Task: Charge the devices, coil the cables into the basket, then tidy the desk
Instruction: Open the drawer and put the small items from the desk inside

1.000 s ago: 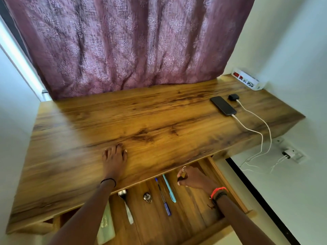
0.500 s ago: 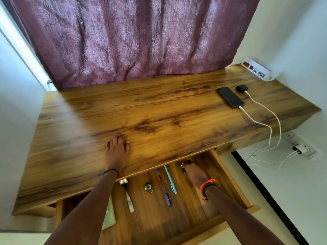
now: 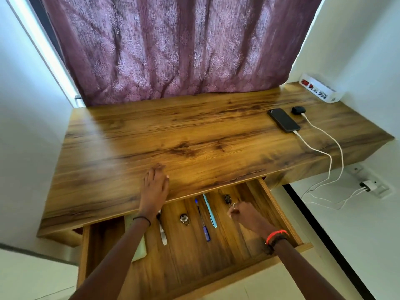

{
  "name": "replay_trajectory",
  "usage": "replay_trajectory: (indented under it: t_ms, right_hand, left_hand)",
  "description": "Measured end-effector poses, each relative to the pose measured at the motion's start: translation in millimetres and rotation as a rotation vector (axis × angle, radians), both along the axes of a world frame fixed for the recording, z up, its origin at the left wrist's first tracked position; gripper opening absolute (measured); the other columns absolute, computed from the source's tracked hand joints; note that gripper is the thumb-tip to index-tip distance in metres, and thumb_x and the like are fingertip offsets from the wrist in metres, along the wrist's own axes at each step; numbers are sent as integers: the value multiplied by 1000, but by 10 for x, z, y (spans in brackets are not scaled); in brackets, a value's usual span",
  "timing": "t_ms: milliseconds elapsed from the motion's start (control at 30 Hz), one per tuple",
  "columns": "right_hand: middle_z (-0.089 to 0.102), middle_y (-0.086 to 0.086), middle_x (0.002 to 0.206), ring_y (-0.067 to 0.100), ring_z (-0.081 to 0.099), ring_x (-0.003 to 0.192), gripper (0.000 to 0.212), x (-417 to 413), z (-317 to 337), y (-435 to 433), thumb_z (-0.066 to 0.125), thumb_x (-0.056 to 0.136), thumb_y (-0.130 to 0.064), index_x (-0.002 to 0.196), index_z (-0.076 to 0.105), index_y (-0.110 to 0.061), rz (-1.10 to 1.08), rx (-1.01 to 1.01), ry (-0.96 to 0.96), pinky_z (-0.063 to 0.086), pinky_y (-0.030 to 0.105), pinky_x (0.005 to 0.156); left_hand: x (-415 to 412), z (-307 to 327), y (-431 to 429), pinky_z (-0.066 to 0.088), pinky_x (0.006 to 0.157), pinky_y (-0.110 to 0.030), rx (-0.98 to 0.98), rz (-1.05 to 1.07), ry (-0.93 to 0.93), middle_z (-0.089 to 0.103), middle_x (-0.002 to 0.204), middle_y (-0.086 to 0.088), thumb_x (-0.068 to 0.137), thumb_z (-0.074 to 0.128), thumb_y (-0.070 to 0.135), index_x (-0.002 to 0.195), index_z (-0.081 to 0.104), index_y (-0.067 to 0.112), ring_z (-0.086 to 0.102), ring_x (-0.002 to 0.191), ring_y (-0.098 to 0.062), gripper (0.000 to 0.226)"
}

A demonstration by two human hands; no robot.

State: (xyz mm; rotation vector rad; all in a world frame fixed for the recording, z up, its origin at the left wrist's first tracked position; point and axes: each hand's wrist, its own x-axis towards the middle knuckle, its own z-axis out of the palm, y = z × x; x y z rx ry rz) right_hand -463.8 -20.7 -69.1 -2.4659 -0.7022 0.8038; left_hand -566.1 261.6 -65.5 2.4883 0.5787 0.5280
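Note:
A black phone and a small black earbud case lie at the desk's right end. Each has a white cable plugged in, running off the edge to a white charger in the wall socket. My left hand rests flat on the wooden desk near its front edge. My right hand is inside the open drawer, fingers curled, pinching the metal ring of a small dark key that lies on the drawer floor.
In the drawer lie a spoon, a small padlock, a dark blue pen, a light blue pen and a pale green object under my left forearm. A white power strip sits at the back right. A purple curtain hangs behind.
My right hand carried the key deeper into the drawer and lowered it onto the drawer floor. My left hand stayed flat on the desk. The view has shifted.

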Motion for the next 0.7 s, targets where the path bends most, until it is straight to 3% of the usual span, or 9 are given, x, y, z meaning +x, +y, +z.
replay_trajectory:
  t_ms: [100,200,267,367,500,600,700]
  right_hand:
    - [68,-9,95,0,60,91,10,-358,179,-61,66,83,-23,91,71,-17,140,35,117,50,24,87]
    - [65,-11,104,-1,57,96,42,-649,328,-150,76,70,-42,107,66,-24,203,-21,259,45,13,76]
    - [61,-12,116,2,54,105,63,-782,334,-219,79,60,-52,116,59,-30,282,-91,280,47,20,86]
    - [52,-10,125,5,47,109,67,-928,314,-268,79,63,-47,122,54,-27,414,-177,182,43,22,88]
    - [50,-5,120,10,49,107,45,-1034,281,-268,74,76,-31,116,56,-22,464,-174,67,42,20,82]
    - [51,-7,106,11,51,98,31,-1053,267,-239,72,78,-26,105,58,-20,452,-163,23,42,20,76]
    - [49,-7,98,11,50,94,27,-1060,270,-210,71,79,-23,102,60,-16,481,-171,16,43,23,76]
  left_hand:
    - [-466,60,-373,31,105,-29,-34,-129,12,39,132,8,95,43,24,129,45,23,37,122,-7,34]
    - [-906,27,-705,42,94,-18,-174,-321,101,46,118,22,94,48,33,117,55,33,48,108,5,24]
    - [-1152,-8,-896,45,88,-15,-200,-446,257,45,109,32,89,46,53,107,54,49,52,103,6,19]
    - [-1443,-85,-1081,45,89,-17,-238,-609,387,47,112,30,75,49,73,109,55,46,49,106,7,45]
    - [-1677,-117,-1190,37,96,-13,-384,-674,483,42,119,24,71,67,59,113,49,47,41,113,7,48]
    - [-1708,-154,-1176,31,90,-2,-379,-638,461,41,112,27,81,67,32,113,52,42,41,108,11,37]
    - [-1705,-187,-1135,31,87,1,-369,-605,453,42,109,29,81,67,29,112,52,43,41,103,14,37]
